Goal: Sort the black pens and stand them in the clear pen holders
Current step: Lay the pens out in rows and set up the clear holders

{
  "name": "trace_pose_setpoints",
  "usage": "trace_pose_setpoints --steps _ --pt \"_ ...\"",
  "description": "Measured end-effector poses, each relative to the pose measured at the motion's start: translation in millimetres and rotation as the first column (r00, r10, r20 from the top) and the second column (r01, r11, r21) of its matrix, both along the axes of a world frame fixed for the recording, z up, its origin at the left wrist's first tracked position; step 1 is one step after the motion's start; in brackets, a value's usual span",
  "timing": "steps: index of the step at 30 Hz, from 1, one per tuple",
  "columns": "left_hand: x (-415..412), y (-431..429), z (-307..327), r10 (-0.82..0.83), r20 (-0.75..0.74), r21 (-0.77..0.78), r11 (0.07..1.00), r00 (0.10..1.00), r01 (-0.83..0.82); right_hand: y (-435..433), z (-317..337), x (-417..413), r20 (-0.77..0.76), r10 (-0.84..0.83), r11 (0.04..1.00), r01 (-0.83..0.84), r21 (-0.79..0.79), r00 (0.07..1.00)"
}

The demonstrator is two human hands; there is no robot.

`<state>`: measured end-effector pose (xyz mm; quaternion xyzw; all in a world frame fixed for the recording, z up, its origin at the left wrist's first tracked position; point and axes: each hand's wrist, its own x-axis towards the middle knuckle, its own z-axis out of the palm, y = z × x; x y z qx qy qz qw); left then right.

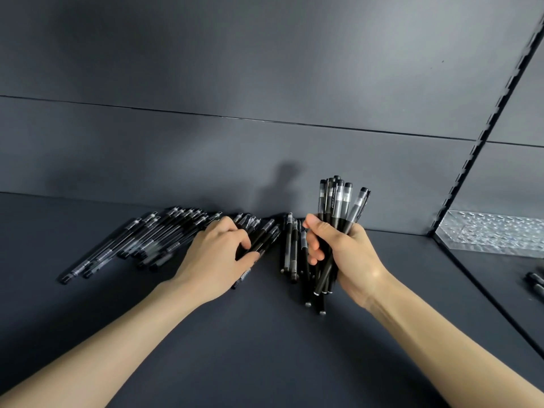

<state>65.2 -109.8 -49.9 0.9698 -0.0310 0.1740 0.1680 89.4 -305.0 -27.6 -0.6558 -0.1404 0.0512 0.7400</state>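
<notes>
Pen bundle (338, 201) upright in right hand (347, 254), beside loose pens (141, 242).

Hands: 2, left hand (217, 254) and right hand (350, 251). Clear pen holder (491, 234): 1, at 3 o'clock. Black pens: at least 6 in upright bunch (338, 201); loose pile (147, 240) at 9 o'clock, too overlapped to count; 2 edge pens (535, 282) at 4 o'clock.

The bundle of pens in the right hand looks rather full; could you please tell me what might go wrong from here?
1. The right hand grips a thick, uneven bundle of pens; some hang low, so one may slip out onto the shelf.
2. The left hand pinches a pen from the loose pile; pulling it could scatter its neighbours.
</notes>
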Motion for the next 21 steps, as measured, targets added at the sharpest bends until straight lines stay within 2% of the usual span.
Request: trace_pose_setpoints --steps 7,13,17,21 --pt "6.0 -8.1 0.6 0.106 -0.134 0.126 0.988 0.985 -0.089 2.9 -2.4 -0.7 -0.003 0.018 1.0 -0.018 -0.01 1.0" --pt "9.5 -11.4 5.3 0.142 -0.272 0.073 0.989 0.952 -0.127 4.3 -0.8 -3.4 -0.006 0.024 1.0 -0.024 -0.012 1.0" --pt "8.1 -13.0 7.3 0.172 -0.254 0.071 0.985 0.952 -0.159 4.6 -0.6 -3.6 -0.014 0.026 0.999 -0.026 -0.019 1.0" --pt "9.7 -14.6 3.3 0.214 -0.237 0.149 0.972 0.948 -0.182 6.1 -0.5 -4.6 -0.022 0.027 0.999 -0.027 -0.017 0.999"
